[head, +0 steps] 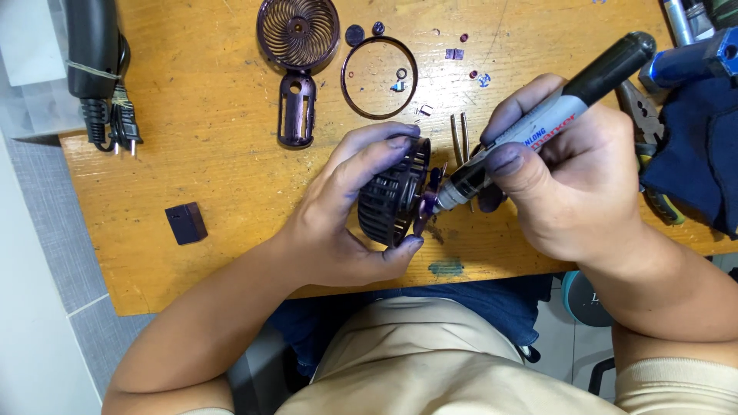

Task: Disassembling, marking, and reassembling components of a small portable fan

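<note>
Left hand (346,207) clamped around dark slatted fan cage (392,201), held just above bench (215,154); right hand (573,180) closed on grey marker (538,123), tip touching cage's hub; beyond both grips, purple ring (379,77), grille cover (298,34).

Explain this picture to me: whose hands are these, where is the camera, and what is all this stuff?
The camera sits on a person's head and looks down at their own two bare hands over a wooden table. The left hand grips a dark round fan cage. The right hand holds a marker with its tip against the cage. On the table lie a purple grille with a handle, a thin ring, small screws and bits, a dark block, pliers and a black corded tool.
</note>
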